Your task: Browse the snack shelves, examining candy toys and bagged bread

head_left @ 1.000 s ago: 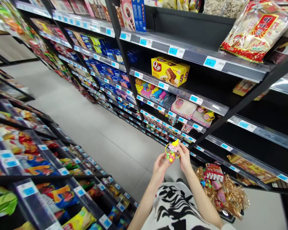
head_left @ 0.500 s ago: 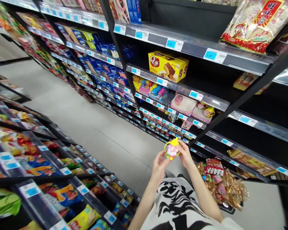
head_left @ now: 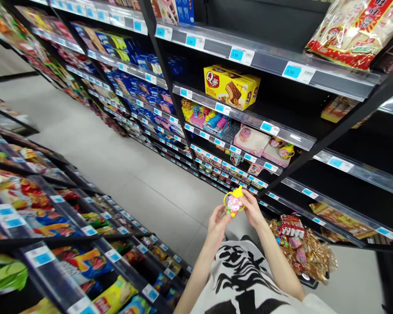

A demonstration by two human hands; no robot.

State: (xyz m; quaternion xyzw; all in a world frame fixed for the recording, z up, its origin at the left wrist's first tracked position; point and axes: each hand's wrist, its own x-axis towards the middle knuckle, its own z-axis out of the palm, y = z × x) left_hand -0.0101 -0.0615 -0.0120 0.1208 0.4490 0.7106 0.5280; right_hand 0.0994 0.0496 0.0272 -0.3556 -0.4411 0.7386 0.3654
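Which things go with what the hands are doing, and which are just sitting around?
In use:
left hand
right hand
small yellow-topped toy, held in both hands
perhaps the pink box with similar-looking toys

Just there:
yellow box on the shelf
red-and-clear bag, upper right
yellow packet, lower left

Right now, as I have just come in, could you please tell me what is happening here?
A person is in a shop aisle beside shelves, holding a small yellow-topped item in front of the body. The left hand holds its lower part, the right hand its right side. Gold-coloured packaging sits low at the person's right.
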